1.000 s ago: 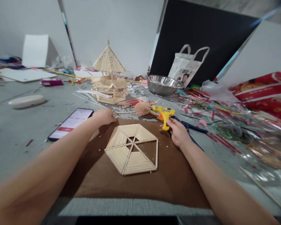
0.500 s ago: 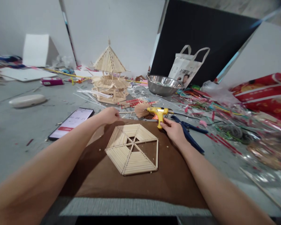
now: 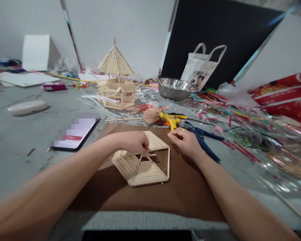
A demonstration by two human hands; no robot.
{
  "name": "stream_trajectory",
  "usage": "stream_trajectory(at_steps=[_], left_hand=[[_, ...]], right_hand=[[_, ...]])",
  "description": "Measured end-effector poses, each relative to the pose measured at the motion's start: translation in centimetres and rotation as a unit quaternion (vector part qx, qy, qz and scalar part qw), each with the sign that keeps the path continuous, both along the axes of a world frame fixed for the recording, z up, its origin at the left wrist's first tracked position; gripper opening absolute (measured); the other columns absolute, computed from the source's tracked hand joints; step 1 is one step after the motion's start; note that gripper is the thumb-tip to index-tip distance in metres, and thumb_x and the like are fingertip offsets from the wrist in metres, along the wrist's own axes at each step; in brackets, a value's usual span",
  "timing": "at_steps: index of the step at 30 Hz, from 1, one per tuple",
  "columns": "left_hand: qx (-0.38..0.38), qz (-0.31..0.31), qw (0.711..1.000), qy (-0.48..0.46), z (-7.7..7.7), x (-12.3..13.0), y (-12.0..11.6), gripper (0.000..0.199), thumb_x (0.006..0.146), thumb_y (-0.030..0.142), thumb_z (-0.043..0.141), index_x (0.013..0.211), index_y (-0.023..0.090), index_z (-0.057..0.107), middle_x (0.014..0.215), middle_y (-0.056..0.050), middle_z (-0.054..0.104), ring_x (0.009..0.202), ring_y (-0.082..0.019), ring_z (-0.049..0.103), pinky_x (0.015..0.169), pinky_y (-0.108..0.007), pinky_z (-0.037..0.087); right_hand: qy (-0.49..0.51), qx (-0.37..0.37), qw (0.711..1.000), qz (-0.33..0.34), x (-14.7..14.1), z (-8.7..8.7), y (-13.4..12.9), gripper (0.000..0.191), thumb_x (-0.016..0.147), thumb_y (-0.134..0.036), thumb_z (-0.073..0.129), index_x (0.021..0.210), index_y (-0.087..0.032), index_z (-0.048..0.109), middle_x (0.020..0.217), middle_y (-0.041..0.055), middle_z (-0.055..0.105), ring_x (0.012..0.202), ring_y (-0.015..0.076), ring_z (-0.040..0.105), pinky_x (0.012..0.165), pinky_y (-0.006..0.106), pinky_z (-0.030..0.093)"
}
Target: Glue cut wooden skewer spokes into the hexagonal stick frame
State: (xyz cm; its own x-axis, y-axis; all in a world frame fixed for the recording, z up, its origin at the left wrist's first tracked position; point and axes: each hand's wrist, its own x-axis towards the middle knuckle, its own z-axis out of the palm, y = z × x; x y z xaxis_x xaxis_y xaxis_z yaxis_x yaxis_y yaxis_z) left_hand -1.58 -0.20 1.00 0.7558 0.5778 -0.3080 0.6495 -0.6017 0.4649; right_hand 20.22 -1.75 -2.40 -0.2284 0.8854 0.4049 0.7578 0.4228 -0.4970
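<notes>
Stick point(image 3: 153, 155), light, stiff and easily snapped I judge, best taken near an end, is pinched in my left hand point(image 3: 134, 142) over the panel point(image 3: 146, 171), inside the far edge of the mat point(image 3: 150, 203), while I cannot tell whether my right hand point(image 3: 187, 142), near the glue gun point(image 3: 170, 121), has its fingertips touching.

So the backdrop is a plain pale grey wall point(image 3: 140, 30) across the upper left and middle of the frame, cut by one skinny dark slanting strip point(image 3: 70, 33), and then a massive black panel point(image 3: 215, 30) sits at a tilt upper right with a paler wall section point(image 3: 288, 50) beyond it. Lighting's kinda cool and soft, with a bluish streak point(image 3: 278, 20) near the top right corner, and the grey tabletop point(image 3: 20, 137) fills the left and lower frame, looking pretty scuffed and speckled.
</notes>
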Motion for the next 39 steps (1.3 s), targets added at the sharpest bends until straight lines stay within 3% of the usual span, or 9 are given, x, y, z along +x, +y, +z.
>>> stream_trajectory(at_steps=[6, 10, 39], left_hand=[[-0.001, -0.001, 1.0, 0.002, -0.6, 0.2, 0.1, 0.027, 0.062, 0.037, 0.049, 0.073, 0.017, 0.063, 0.064, 0.0, 0.061, 0.054, -0.009, 0.047, 0.05, -0.02, 0.031], [0.0, -0.014, 1.0, 0.001, -0.6, 0.2, 0.0, 0.026, 0.063, 0.037, 0.048, 0.07, 0.017, 0.063, 0.06, 0.001, 0.059, 0.053, -0.008, 0.046, 0.049, -0.019, 0.03], [0.002, -0.035, 0.999, -0.007, -1.0, 0.5, -0.2, 0.025, 0.063, 0.034, 0.049, 0.073, 0.019, 0.065, 0.058, 0.003, 0.058, 0.052, -0.008, 0.045, 0.048, -0.019, 0.028]], right_hand=[[-0.034, -0.085, 0.985, 0.144, -2.1, 1.1, -2.0, 0.017, 0.073, -0.028, 0.049, 0.075, -0.017, 0.061, 0.07, 0.0025, 0.057, 0.065, 0.0118, 0.05, 0.062, 0.024, 0.036], [-0.084, -0.111, 0.972, 0.189, -2.8, 1.2, -2.7, 0.015, 0.071, -0.03, 0.052, 0.072, -0.019, 0.061, 0.07, 0.0016, 0.058, 0.069, 0.0124, 0.049, 0.063, 0.025, 0.035], [-0.133, -0.123, 0.962, 0.205, -3.5, 0.3, -2.8, 0.016, 0.074, -0.029, 0.047, 0.075, -0.021, 0.062, 0.073, 0.0011, 0.061, 0.071, 0.0121, 0.05, 0.062, 0.023, 0.034]])
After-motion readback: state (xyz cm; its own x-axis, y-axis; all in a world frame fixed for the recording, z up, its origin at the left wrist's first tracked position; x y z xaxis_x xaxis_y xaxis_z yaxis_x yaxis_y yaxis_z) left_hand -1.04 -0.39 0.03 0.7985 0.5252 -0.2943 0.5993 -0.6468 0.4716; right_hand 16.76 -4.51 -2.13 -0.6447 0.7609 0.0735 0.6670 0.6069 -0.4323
